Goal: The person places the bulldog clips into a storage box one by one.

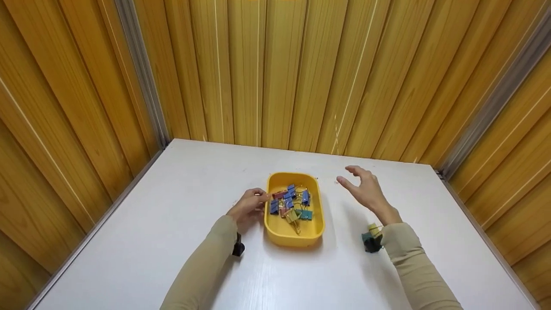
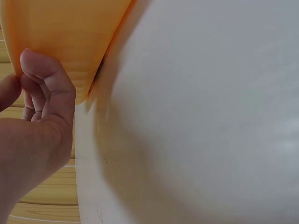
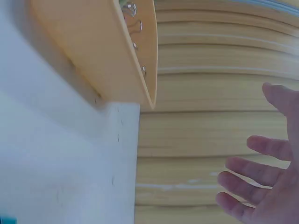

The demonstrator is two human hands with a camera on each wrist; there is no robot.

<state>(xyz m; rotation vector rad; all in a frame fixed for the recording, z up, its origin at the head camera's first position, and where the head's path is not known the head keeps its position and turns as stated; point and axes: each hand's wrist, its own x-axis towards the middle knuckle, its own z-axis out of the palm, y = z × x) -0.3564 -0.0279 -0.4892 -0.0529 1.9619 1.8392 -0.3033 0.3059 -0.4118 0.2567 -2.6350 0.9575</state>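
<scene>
A yellow plastic tray (image 1: 295,242) sits mid-table with several binder clips (image 1: 289,201) heaped inside, in blue, red, green and yellow. At its left side my left hand (image 1: 249,203) grips the rim. In the left wrist view that hand (image 2: 49,88) has its thumb and curled fingers at the tray's edge (image 2: 70,28). My right hand (image 1: 366,189) hovers to the right of the tray, fingers spread and nothing held. The right wrist view shows the right hand (image 3: 266,177) apart from the tray wall (image 3: 88,46).
Beside my right wrist lie a yellow clip (image 1: 374,230) and a green clip (image 1: 366,237), partly hidden by a black wrist-worn device (image 1: 373,245). Wood-look panels (image 1: 275,77) stand along the back and sides of the white table (image 1: 193,193).
</scene>
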